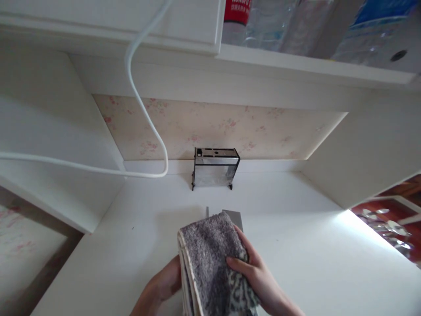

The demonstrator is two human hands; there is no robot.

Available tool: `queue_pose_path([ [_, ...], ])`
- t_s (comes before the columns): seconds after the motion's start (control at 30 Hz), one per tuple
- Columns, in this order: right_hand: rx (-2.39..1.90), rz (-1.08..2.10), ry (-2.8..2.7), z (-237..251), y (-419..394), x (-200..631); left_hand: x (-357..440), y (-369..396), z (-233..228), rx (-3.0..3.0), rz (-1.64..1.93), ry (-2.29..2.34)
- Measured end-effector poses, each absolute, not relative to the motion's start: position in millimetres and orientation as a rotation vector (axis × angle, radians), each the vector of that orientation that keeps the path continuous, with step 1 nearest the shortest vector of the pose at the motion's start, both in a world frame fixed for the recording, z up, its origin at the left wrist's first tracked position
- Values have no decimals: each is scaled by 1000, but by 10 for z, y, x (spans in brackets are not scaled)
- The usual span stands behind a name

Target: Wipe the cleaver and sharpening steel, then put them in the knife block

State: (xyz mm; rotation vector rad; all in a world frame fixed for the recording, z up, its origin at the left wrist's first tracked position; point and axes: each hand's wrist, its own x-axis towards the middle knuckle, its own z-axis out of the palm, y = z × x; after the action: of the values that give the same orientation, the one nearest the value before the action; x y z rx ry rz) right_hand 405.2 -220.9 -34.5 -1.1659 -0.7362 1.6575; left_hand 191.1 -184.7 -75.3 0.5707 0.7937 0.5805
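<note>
Grey terry cloth (210,259), folded thick and edged with a pale hem, is held upright between both hands near the front edge of the white desk (296,245). The right hand (259,276) is closed over the cloth's right side, fingers pressed into the pile; the left hand (164,285) is seen behind the cloth's left side, and its grip cannot be made out, as the fingers are hidden. A flat grey object (234,218) is wrapped or covered by the cloth, only its upper corner being shown, so a rubbing or wiping of it is judged to be under way and not finished. Towards the back edge of the desk, a small clear box with a black frame (215,169) is stood against the floral wall panel (230,127). A white cable (144,105) is hung down in a loop to the back left corner. Plastic bottles (272,22) are kept on the shelf above.
</note>
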Motion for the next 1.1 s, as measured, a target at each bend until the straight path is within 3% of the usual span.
queue_pose_path([
  [0.13, -1167, 1535, -691, -87, -2177, 4499, 1877, -1796, -820, 607, 728, 710],
  [0.27, -1349, 1160, -709, -20, -2170, 5155, 1838, -1742, -851, 630, 852, 697],
  [0.43, -1790, 988, -876, -618, -2219, 6030, 1851, -1714, -883, 550, 976, 707],
  [0.57, -2193, 442, -1239, -1087, -2316, 6369, 1886, -1708, -912, 552, 961, 754],
  [0.67, -2225, 127, -1353, -1020, -2396, 6200, 1908, -1697, -956, 576, 946, 822],
  [0.73, -2184, 238, -1432, -820, -2440, 5895, 1917, -1690, -987, 588, 924, 849],
  [0.87, -1799, 925, -2007, -457, -2495, 5161, 1933, -1685, -1016, 578, 918, 822],
  [1.1, -1637, 953, -2464, -447, -2431, 4776, 1963, -1706, -960, 582, 945, 845],
])
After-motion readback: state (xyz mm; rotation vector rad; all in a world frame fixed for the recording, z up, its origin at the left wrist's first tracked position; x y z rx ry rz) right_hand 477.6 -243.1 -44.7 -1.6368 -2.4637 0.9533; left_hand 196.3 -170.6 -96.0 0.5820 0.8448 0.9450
